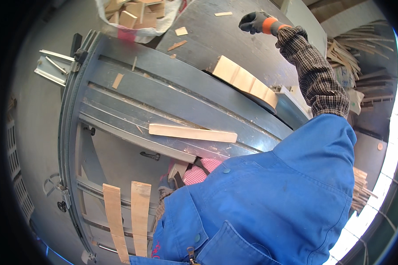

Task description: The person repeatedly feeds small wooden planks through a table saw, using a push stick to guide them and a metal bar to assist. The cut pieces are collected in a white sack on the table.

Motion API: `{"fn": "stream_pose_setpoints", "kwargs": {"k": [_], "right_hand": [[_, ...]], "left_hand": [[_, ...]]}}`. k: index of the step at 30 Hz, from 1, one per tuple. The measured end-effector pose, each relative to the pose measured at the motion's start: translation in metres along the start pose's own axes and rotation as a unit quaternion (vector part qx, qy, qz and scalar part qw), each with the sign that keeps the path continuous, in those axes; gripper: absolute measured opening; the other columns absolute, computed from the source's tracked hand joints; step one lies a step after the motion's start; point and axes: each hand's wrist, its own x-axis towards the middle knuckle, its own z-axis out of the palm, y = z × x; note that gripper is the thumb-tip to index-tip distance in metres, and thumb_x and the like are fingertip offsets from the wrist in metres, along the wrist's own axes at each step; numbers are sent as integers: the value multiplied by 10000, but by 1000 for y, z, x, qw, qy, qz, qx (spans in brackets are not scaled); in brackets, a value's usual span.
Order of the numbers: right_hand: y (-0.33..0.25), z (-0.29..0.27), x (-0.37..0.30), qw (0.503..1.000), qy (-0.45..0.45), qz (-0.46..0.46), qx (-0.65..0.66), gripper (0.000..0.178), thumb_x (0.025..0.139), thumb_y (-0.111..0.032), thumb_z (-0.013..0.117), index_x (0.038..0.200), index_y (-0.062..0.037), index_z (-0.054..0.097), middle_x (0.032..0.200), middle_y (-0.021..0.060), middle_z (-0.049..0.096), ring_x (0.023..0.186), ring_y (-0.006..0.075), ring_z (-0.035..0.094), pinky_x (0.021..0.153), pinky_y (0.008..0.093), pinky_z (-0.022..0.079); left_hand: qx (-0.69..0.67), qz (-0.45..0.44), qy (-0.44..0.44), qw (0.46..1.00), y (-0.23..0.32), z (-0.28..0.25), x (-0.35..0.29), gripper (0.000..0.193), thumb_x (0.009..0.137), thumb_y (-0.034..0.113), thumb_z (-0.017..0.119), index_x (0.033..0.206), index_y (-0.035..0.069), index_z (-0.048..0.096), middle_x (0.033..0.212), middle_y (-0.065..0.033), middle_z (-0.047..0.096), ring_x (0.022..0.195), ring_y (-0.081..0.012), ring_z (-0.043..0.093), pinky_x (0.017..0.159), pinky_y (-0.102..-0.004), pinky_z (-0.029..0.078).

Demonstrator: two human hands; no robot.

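My right hand (257, 23), in a grey glove with an orange cuff, reaches out over the far metal tabletop (203, 33). Its fingers are curled in, with nothing visible between them. Low by my body, my left hand (165, 183) is gloved and mostly hidden by my blue jacket. It lies beside a pale, wood-like piece (178, 169); whether it grips that piece cannot be made out. A flat wooden strip (193, 133) rests on the grooved metal table (132, 97) in front of me. Farther back, a curved row of wooden blocks (243, 79) sits along a dark edge.
Small offcuts (181, 31) and sawdust are scattered over the metal surfaces. A white sack (137, 33) full of wood pieces stands at the far left. Two wooden strips (140, 216) stand near my left side, close to a metal rail (70, 132). Stacked sticks (362, 44) lie at the right.
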Motion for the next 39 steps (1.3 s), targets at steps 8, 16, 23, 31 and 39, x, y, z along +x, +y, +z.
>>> {"fn": "stream_pose_setpoints", "kwargs": {"k": [8, 16, 23, 31, 39], "right_hand": [[234, 29, -111, 971, -113, 196, 72, 129, 875, -170, 732, 940, -65, 770, 795, 64, 747, 589, 144, 672, 486, 301, 515], [315, 97, -215, 941, -189, 282, 7, 221, 828, -354, 758, 872, -145, 815, 706, 15, 692, 596, 160, 587, 555, 376, 423], [364, 171, -220, 906, -273, 306, 102, 423, 864, -237, 707, 1285, -209, 740, 788, -28, 643, 659, 107, 513, 560, 315, 410], [381, 215, -175, 889, -284, 358, 35, 264, 834, -248, 708, 1078, -173, 773, 673, -44, 582, 564, 106, 476, 511, 350, 335], [320, 194, -178, 904, -228, 308, 191, 157, 880, -303, 702, 784, -179, 698, 607, -53, 526, 514, 121, 434, 486, 355, 275]], "left_hand": [[-8, 34, 14, 999, 1, 42, -8, 510, 968, 380, 527, 1385, 87, 551, 1221, -298, 645, 1091, -506, 627, 916, -562, 498], [-37, -15, -28, 999, 28, 23, -27, 476, 982, 387, 494, 1370, 119, 557, 1171, -315, 648, 1030, -529, 628, 857, -561, 509], [-3, -18, -1, 1000, 21, 19, -25, 471, 971, 378, 483, 1372, 152, 585, 1152, -298, 659, 1009, -513, 633, 865, -562, 507], [-17, 32, 18, 999, -25, 15, -10, 495, 969, 376, 525, 1394, 126, 568, 1214, -297, 653, 1076, -512, 624, 921, -553, 505], [6, -3, 11, 1000, 3, 1, -18, 481, 967, 358, 522, 1383, 120, 564, 1173, -306, 662, 1044, -521, 631, 885, -550, 515]]}}
